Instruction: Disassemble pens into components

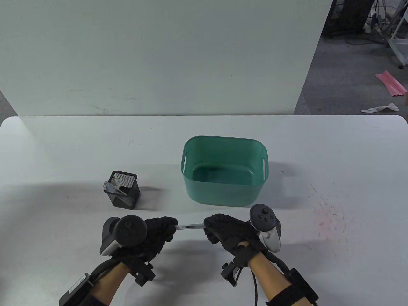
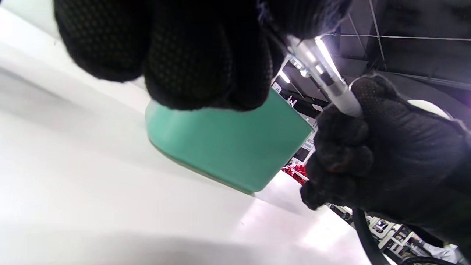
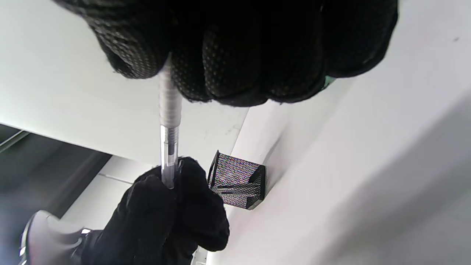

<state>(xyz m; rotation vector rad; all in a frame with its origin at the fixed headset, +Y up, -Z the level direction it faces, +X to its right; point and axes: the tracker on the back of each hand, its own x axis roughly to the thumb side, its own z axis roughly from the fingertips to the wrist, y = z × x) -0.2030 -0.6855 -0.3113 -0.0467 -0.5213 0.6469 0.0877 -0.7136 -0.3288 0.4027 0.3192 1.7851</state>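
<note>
The pen (image 1: 190, 227) hung level above the table (image 1: 318, 153), near the front edge, spanning the gap between two gloved fists, and that was the whole point of the pose: one end in each hand, so either could twist or pull against the other. The left hand (image 1: 156, 234) had its fingers curled round the clear barrel end, while the right hand (image 1: 228, 234) wrapped the frosted grip section (the right wrist view showed that section disappearing between thumb and curled fingers (image 3: 235, 55)). Both fists were tight on the pen, not spread; which way they were turning, I could not tell. The joint between clear barrel and frosted grip sat in the open stretch between the hands, which looked deliberate, since that is likely where the pen would part. Just beyond the hands stood the green bin (image 1: 224, 169), its floor bare as far as the table view showed, handy for dropping parts straight ahead. To the left of it the mesh cup (image 1: 123, 189) held what seemed to be more pens, within the left hand's reach. My read: the job was early, with this pen still in one piece.
</note>
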